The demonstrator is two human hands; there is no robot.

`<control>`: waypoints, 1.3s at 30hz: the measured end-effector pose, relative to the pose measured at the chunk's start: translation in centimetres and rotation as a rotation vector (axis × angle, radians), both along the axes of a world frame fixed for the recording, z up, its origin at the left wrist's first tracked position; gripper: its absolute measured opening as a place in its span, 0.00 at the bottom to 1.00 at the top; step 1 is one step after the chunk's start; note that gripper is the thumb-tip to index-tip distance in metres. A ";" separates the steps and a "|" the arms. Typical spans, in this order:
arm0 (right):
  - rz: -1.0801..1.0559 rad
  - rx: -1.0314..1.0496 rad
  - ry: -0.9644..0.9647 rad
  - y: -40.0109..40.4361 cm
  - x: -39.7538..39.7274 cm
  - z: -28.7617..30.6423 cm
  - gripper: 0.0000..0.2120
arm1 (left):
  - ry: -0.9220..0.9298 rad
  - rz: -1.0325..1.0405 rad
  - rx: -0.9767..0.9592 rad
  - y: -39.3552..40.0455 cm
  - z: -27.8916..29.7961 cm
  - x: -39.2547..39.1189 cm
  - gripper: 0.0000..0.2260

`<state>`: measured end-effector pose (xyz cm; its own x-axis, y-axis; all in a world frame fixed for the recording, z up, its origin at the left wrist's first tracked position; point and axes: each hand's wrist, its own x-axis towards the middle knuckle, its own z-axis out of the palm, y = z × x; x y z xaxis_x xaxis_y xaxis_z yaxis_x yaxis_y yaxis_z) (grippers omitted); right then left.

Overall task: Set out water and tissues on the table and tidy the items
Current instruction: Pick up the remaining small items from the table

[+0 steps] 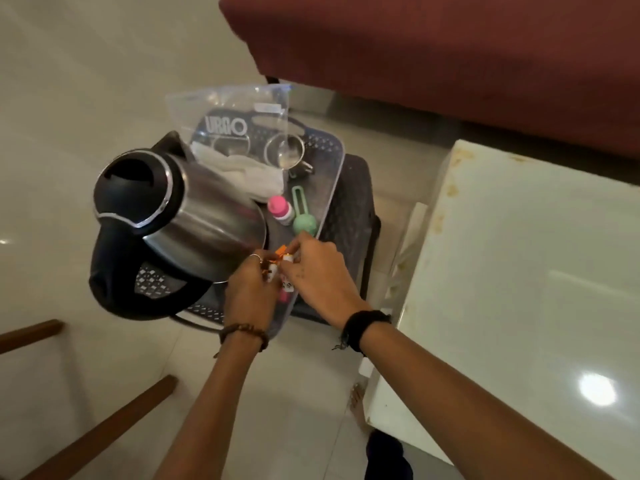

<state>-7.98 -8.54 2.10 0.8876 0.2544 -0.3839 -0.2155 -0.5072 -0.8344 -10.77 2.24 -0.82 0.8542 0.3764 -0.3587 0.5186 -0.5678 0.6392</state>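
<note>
A steel electric kettle (180,216) with a black lid and handle stands on a dark perforated tray (329,157) set on a black stool. Behind it lie folded white tissues (249,171) in a clear zip bag (239,112) and a steel cup (284,150). A pink-capped bottle (281,209) and a green holder (302,216) lie on the tray. At the tray's near edge my left hand (247,292) and my right hand (317,271) together pinch small orange-and-white tubes (280,263).
A white glossy table (519,289) stands to the right, and a dark red sofa (433,57) runs along the back. Wooden chair legs (97,424) cross the lower left. The floor is pale tile. A bare foot (358,407) shows below the table corner.
</note>
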 end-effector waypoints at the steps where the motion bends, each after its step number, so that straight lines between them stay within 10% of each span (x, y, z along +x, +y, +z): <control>1: 0.058 -0.077 -0.031 0.8 -0.2 -0.2 0.06 | 0.026 0.014 0.002 0.3 -0.6 -0.4 0.06; 8: 0.130 -0.198 -0.154 1.8 -0.9 -0.1 0.05 | 0.070 -0.068 0.159 0.0 -2.4 -2.5 0.06; 16: -0.215 0.128 -0.084 -7.7 -2.0 0.2 0.05 | -0.227 -0.107 0.129 -8.3 1.6 -1.8 0.04; 29: -1.034 0.084 -0.047 -49.4 -16.2 -1.8 0.07 | 0.074 -0.706 -0.419 -50.9 0.7 -9.2 0.06; 39: -1.373 -0.270 -0.051 -76.0 -31.3 -3.9 0.04 | 0.028 -1.359 -0.333 -78.5 -2.0 -18.4 0.07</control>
